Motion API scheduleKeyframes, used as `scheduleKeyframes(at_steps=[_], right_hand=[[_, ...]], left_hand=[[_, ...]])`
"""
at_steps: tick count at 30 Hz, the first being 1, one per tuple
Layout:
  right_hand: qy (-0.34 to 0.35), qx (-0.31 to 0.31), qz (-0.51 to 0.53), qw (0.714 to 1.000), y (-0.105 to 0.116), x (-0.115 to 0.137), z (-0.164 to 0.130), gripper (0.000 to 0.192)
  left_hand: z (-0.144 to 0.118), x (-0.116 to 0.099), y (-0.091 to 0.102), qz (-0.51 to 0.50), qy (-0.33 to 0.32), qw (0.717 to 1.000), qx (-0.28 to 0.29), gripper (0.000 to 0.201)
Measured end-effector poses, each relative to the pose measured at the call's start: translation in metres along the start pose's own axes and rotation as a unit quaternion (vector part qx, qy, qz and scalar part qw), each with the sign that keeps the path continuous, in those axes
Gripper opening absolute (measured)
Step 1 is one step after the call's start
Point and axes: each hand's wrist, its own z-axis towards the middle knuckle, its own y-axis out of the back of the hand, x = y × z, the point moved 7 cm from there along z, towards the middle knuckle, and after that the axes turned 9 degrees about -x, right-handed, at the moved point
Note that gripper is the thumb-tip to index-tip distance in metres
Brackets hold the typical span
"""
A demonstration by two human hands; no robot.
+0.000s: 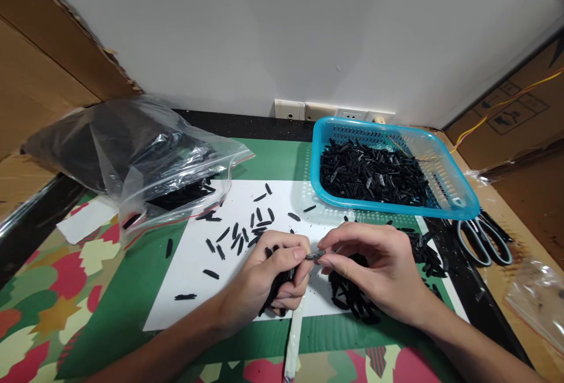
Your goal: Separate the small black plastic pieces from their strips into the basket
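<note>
hands (282,277) pinching black strip (315,255), blue basket (458,207)

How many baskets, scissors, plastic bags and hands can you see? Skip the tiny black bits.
Blue basket: 1
Scissors: 1
Plastic bags: 2
Hands, left hand and right hand: 2
Total: 6

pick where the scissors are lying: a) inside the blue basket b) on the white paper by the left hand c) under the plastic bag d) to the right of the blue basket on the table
d: the scissors lie flat on the table just past the right front corner of the blue basket, outside it and well away from the white paper and the plastic bag.
</note>
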Motion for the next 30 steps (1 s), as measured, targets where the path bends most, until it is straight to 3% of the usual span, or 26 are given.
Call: scheduleKeyframes(at_steps=[5,10,12,14,17,19,22,25,27,30], right_hand=[[0.024,0.007,-0.019,1.0,0.0,0.002,0.001,0.009],[0.18,0.017,-0.115,0.977,0.001,0.025,-0.004,0.014],[0.272,-0.03,-0.181,0.944,0.012,0.038,-0.007,0.025],[0.328,-0.125,-0.271,0.896,0.031,0.047,-0.006,0.035],[0.287,-0.253,-0.386,0.839,0.062,0.047,0.004,0.032],[0.245,-0.276,-0.4,0.839,0.071,0.043,0.011,0.023],[0.228,-0.206,-0.33,0.892,0.057,0.042,0.014,0.02],[0.193,-0.062,-0.21,0.957,0.023,0.041,0.01,0.029],[0.159,0.046,-0.139,0.976,0.0,0.039,0.004,0.031],[0.1,0.158,-0.083,0.979,-0.023,0.034,-0.003,0.024]], left_hand=[[0.001,-0.001,0.0,-0.007,0.003,1.0,-0.003,0.038],[0.003,-0.003,-0.001,0.004,0.002,1.0,-0.008,0.04],[0.003,-0.003,-0.002,0.001,0.001,1.0,-0.009,0.044],[0.003,-0.002,-0.002,-0.007,0.012,1.0,-0.011,0.051],[0.002,-0.001,-0.004,-0.002,0.031,1.0,-0.006,0.055],[0.002,0.001,-0.007,0.025,0.05,0.998,0.006,0.049],[-0.002,0.007,-0.013,0.074,0.104,0.991,0.041,0.045],[-0.008,0.013,-0.023,0.113,0.143,0.977,0.108,0.052],[-0.013,0.016,-0.027,0.145,0.153,0.968,0.139,0.054],[-0.015,0.017,-0.025,0.23,0.137,0.955,0.129,0.047]])
